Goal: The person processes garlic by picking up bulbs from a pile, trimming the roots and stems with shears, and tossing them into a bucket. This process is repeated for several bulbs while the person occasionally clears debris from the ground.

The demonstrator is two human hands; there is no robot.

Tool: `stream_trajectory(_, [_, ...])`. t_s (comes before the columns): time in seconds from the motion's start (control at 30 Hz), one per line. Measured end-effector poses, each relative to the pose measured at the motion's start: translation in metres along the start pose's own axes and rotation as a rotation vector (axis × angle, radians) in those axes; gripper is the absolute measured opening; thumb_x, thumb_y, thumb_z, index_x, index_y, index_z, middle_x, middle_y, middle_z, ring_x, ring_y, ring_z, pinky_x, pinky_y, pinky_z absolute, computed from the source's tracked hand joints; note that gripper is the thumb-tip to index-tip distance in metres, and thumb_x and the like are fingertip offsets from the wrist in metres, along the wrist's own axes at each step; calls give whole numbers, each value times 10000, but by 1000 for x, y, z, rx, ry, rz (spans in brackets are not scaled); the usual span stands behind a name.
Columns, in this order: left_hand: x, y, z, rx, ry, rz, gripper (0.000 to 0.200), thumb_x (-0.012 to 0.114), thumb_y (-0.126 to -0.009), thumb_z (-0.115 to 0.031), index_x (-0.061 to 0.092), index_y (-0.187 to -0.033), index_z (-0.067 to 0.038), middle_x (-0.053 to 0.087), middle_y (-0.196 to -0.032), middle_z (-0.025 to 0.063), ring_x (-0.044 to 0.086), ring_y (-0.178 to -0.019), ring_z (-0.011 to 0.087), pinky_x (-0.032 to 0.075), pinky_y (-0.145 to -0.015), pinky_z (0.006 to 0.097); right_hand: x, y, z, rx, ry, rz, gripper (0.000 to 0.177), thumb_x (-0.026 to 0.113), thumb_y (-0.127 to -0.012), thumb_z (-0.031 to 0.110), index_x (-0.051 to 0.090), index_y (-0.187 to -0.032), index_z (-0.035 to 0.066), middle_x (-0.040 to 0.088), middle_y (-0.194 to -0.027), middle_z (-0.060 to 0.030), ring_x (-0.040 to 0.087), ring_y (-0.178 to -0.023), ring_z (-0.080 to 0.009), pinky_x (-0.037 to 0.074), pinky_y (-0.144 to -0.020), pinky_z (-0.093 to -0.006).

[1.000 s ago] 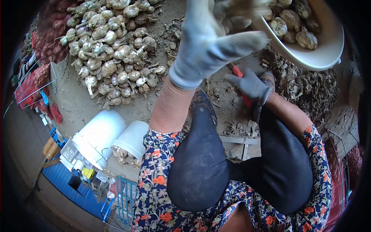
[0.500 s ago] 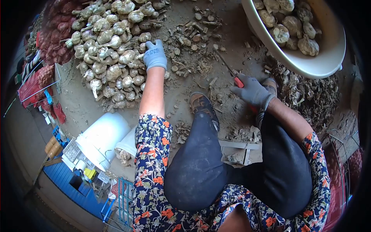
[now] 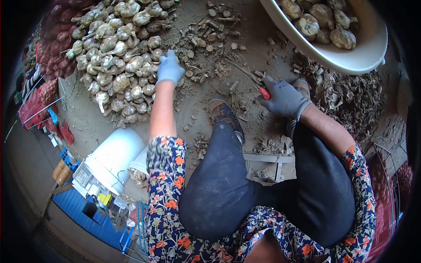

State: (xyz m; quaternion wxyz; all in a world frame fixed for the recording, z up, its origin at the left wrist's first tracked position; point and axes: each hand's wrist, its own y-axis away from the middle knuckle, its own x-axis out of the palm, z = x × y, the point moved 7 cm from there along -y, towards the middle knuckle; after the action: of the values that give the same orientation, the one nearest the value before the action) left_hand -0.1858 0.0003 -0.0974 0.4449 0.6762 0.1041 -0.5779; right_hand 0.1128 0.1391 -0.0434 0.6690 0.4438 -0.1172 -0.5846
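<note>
Left hand [image 3: 170, 70] at garlic pile [image 3: 120, 65], right gripping shears [image 3: 264, 93]

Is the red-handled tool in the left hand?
No, the right hand holds the tool; the left hand is by the garlic pile.

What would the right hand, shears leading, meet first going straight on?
Likely the dry brown stem scraps on the dirt floor, beyond the red-handled metal shears in the grey-gloved right hand; height above the floor unclear.
</note>
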Motion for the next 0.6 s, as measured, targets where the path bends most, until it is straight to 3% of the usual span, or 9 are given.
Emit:
stream_trajectory(0.03, [-6, 12, -4, 7, -4, 3, 480, 661, -788, -63, 429, -1205, -17, 541, -1165, 236, 658, -927, 331, 537, -780, 451, -2, 1, 1, -7, 18, -28, 398, 557, -863, 311, 471, -1066, -20, 629, -946, -263, 617, -945, -405, 476, -837, -467])
stream_trajectory(0.1, [-17, 39, -17, -112, 1385, 114, 587, 721, -764, -61, 399, -1253, -33, 599, -1063, 152, 656, -838, 212, 546, -703, 356, -4, 0, 4, -5, 17, -67, 374, 553, -869, 299, 463, -1058, -11, 628, -944, -257, 620, -930, -406, 479, -822, -472])
stream_trajectory(0.13, [-20, 47, -22, -114, 1391, 111, 587, 721, -764, -61, 399, -1253, -33, 599, -1063, 152, 656, -838, 212, 546, -703, 356, -7, 0, 6, -5, 28, -109, 350, 548, -874, 286, 454, -1050, -2, 626, -942, -252, 623, -916, -406, 482, -807, -477])
stream_trajectory(0.2, [-35, 61, -45, 94, 1865, 88, 609, 681, -773, -12, 350, -1283, -55, 592, -1019, 96, 628, -686, 143, 552, -614, 272, -10, 1, 17, -61, 149, -220, 339, 553, -877, 292, 453, -1038, 11, 621, -929, -237, 629, -886, -396, 487, -785, -478])
stream_trajectory(0.3, [-47, 79, -66, 111, 1820, 116, 646, 680, -768, -1, 330, -1309, -42, 592, -1053, 102, 629, -740, 142, 553, -626, 276, -24, 7, 41, -138, 330, -400, 357, 574, -871, 324, 452, -1034, 31, 605, -906, -203, 636, -837, -368, 496, -745, -470])
stream_trajectory(0.33, [-54, 80, -73, 175, 1793, 94, 673, 701, -746, -5, 337, -1312, -26, 584, -1065, 96, 615, -839, 143, 550, -696, 275, -28, 10, 48, -159, 394, -466, 385, 590, -864, 349, 453, -1042, 37, 594, -898, -183, 636, -818, -351, 499, -728, -460])
stream_trajectory(0.47, [-67, 85, -76, 243, 1471, -93, 741, 785, -659, -42, 381, -1278, -8, 568, -1089, 105, 579, -950, 158, 511, -848, 288, -30, 6, 54, -170, 466, -522, 424, 595, -862, 379, 451, -1062, 34, 582, -893, -164, 631, -812, -331, 498, -716, -454])
stream_trajectory(0.6, [-71, 87, -68, 296, 1193, -176, 777, 857, -624, -131, 424, -1255, 2, 574, -1098, 106, 581, -971, 155, 504, -863, 290, -32, 8, 58, -167, 497, -500, 471, 599, -859, 384, 447, -1133, 33, 571, -917, -171, 626, -831, -334, 487, -757, -471])
